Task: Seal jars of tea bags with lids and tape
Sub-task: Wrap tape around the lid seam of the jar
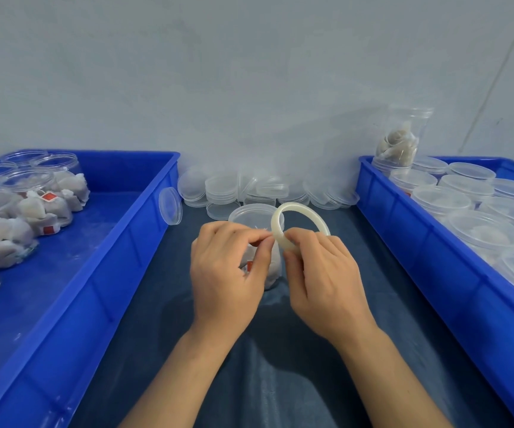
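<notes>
The right hand [323, 273] grips a roll of clear tape [298, 223], fingers curled round the near part of the ring, which stands on edge with its open centre facing roughly toward the person. The left hand [228, 267] meets it from the other side, thumb and forefinger pinched at the roll's left rim, most likely on the free end of the tape, though the strip itself is too thin and clear to make out.

Directly behind and below both hands stands the jar of tea bags [257, 217], upright on the dark cloth [280, 381], its clear lid already on. The roll hangs just above and a little right of the lid, so the tape has only a short way down to the seam. The left hand is nearer the jar's body; I judge the strip must be drawn out leftward before it can wrap the rim.

The hands hide most of the jar's wall; only a red tag and pale bags show between them.

Loose lids [249, 188] are heaped by the wall. The left bin [120, 242] holds open jars, the right bin [403, 217] lidded ones
</notes>
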A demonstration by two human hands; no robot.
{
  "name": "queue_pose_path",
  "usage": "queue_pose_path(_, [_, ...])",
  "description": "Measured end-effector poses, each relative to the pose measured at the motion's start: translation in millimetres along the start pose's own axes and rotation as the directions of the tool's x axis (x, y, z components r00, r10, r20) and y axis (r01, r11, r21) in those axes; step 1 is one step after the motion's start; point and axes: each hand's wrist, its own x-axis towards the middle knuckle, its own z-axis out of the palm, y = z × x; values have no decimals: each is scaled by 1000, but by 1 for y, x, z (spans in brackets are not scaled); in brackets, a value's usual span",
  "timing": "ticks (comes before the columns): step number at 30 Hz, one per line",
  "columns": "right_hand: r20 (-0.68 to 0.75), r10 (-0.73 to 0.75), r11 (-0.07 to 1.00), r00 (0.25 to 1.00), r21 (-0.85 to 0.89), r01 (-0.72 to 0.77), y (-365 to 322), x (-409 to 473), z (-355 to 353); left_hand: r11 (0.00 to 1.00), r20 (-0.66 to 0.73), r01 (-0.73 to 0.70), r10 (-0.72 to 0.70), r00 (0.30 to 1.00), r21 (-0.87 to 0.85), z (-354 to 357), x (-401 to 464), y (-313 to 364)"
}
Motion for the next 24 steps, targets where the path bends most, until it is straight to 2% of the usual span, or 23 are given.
queue_pose_path(6, [-142, -23, 999, 990, -39, 18, 4, 4, -1, 1000, 2, 22, -22, 1000, -3, 1, -2, 0])
queue_pose_path(9, [-189, -80, 991, 979, -120, 58, 7, 4, -1, 1000, 6, 30, -30, 1000, -2, 1, -3, 0])
queue_pose_path(13, [-222, -118, 977, 968, -201, 73, 9, 4, -1, 998, 73, 34, -30, 997, -45, 2, -4, -2])
queue_pose_path(18, [-217, -45, 976, 975, -219, -4, 16, 6, -1, 997, 131, 52, -45, 990, -54, -1, -6, 0])
queue_pose_path(24, [-148, -31, 994, 989, -109, 14, 14, 8, -3, 989, 150, 146, -140, 979, -30, -3, -12, -6])
